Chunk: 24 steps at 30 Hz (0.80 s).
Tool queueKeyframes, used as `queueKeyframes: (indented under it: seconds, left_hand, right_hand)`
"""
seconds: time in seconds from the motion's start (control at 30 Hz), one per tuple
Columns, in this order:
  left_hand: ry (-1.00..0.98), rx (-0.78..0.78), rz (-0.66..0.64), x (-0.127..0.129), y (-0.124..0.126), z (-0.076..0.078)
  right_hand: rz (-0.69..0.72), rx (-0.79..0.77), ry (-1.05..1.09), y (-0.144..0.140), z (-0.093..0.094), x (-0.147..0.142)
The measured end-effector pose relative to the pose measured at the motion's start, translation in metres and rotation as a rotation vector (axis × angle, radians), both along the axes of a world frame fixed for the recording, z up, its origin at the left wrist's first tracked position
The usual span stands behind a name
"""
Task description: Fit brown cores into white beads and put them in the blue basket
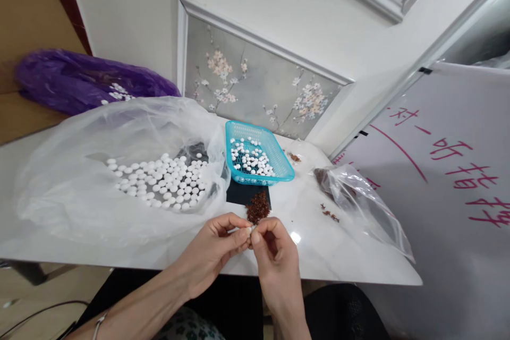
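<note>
White seed (251,230) in the closed grip of two hands (215,249), one turquoise basket (285,167) behind.

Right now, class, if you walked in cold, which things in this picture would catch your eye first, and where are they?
Probably the big clear plastic bag on the left of the white table, spread with small white round pieces. Behind and to its right sits a turquoise basket holding more of them, with a reddish-brown pile in front. At the near edge, the left hand and right hand pinch one small white piece between their fingertips.
</note>
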<state>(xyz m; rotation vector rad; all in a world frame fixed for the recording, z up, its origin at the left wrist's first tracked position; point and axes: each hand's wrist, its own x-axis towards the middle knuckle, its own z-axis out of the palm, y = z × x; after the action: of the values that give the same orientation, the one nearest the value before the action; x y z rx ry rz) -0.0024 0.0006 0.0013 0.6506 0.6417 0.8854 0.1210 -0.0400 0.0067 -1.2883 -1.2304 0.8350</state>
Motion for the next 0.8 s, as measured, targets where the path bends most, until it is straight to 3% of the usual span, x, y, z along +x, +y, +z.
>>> queueKeyframes:
  seconds: [0.17,0.27,0.4,0.53,0.8]
  left_hand:
    - [-0.018,-0.018,0.008,-0.001,0.0,0.002]
    - [-0.062,-0.004,-0.029,-0.001,0.0,0.003]
    - [-0.079,0.013,-0.076,-0.003,0.001,0.003]
    - [-0.064,0.015,-0.09,-0.004,0.001,0.002]
    - [-0.042,0.062,-0.114,-0.005,-0.001,0.001]
  right_hand:
    - [0.048,-0.024,0.051,0.002,0.003,0.004]
    - [0.204,-0.03,0.087,0.002,0.006,0.012]
    - [0.337,0.001,-0.069,0.001,0.014,0.023]
    - [0.345,0.015,-0.177,-0.002,0.018,0.026]
    - [0.3,0.006,-0.172,-0.004,0.015,0.023]
